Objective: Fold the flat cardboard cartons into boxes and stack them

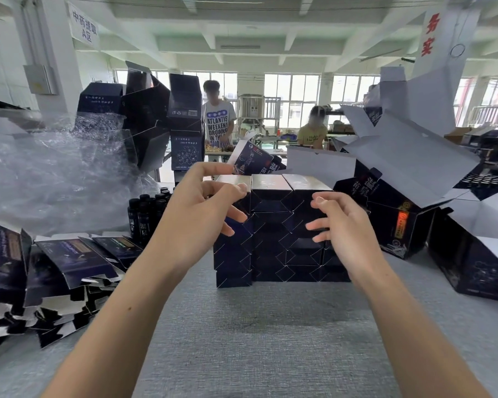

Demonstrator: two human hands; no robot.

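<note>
Fingers (227, 189) spread and empty, left hand (190, 222) and right hand (348, 234) face stacked boxes (273, 239); flat cartons (69, 259), bottles (144, 214) leftward.

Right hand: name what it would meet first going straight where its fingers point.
Likely the stack of folded boxes: the right hand points its fingers at the stack's right column, though depth is unclear.

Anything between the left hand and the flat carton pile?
Nothing visible. The left hand hovers empty in front of the stack of folded boxes; the flat cartons lie to its left on the table. The dark bottles stand just behind the pile, apparently beside that path, not in it.
</note>
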